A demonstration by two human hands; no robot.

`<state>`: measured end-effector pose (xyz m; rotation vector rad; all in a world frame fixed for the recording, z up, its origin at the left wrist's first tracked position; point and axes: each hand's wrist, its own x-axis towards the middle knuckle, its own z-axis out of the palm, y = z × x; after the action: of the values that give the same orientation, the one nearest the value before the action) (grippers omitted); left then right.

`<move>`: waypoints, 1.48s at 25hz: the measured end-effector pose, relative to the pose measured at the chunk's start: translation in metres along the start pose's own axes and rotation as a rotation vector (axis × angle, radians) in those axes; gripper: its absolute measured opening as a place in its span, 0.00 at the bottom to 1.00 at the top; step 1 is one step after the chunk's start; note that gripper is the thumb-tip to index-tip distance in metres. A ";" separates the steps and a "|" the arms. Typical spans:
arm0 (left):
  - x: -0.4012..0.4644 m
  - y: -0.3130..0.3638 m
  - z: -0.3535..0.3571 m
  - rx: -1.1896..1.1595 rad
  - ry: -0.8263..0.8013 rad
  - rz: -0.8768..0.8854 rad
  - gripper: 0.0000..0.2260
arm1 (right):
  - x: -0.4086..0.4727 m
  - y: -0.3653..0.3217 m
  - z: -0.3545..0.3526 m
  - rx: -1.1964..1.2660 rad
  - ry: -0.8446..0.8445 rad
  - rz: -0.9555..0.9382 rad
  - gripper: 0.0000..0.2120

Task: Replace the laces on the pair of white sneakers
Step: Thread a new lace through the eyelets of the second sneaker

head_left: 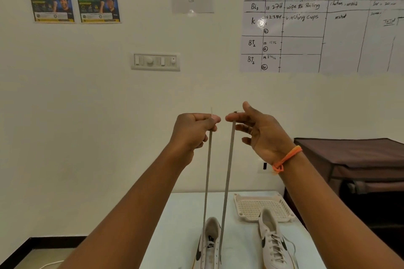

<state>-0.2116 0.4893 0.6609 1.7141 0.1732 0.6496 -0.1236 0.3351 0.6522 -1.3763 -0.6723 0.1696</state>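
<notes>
**Two lace ends pulled up high**

On the white table (185,214), near the person, stands one white sneaker (209,244). Its lace (227,170) runs straight up in two lines. The other sneaker (273,244) sits just right, laced. Behind it lies a tray (260,207). Up high, the left hand (192,131) pinches one end; the right hand (260,131) pinches the other, fingers spread.

Flat woven lace (227,172) — grey, matt cloth. Smooth white uppers on the sneakers (273,244), leather-like, with black swooshes and tan soles. Perforated cream plastic tray (260,207), slightly glossy. Pale smooth table (185,214), matt. Brown fabric cover (354,155) — soft, dull. Glossy whiteboard (323,17), reflecting light.
</notes>
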 end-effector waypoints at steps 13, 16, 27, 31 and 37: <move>0.003 0.001 0.003 -0.057 0.133 0.075 0.05 | 0.000 0.009 0.036 -0.048 0.245 -0.399 0.11; 0.005 0.002 0.002 -0.073 0.146 0.072 0.07 | 0.003 0.010 0.039 -0.008 0.249 -0.367 0.07; 0.016 -0.069 -0.015 -0.201 -0.104 -0.137 0.07 | 0.002 0.074 0.006 -0.037 0.175 -0.067 0.04; 0.005 -0.210 -0.011 0.114 -0.102 -0.494 0.07 | -0.019 0.215 -0.030 -0.451 0.245 0.256 0.07; -0.051 -0.391 0.023 0.673 -0.224 -0.547 0.10 | -0.090 0.394 -0.011 -0.600 0.108 0.404 0.09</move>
<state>-0.1523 0.5466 0.2748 2.2281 0.7362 -0.0298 -0.0846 0.3659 0.2508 -2.0789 -0.3541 0.2220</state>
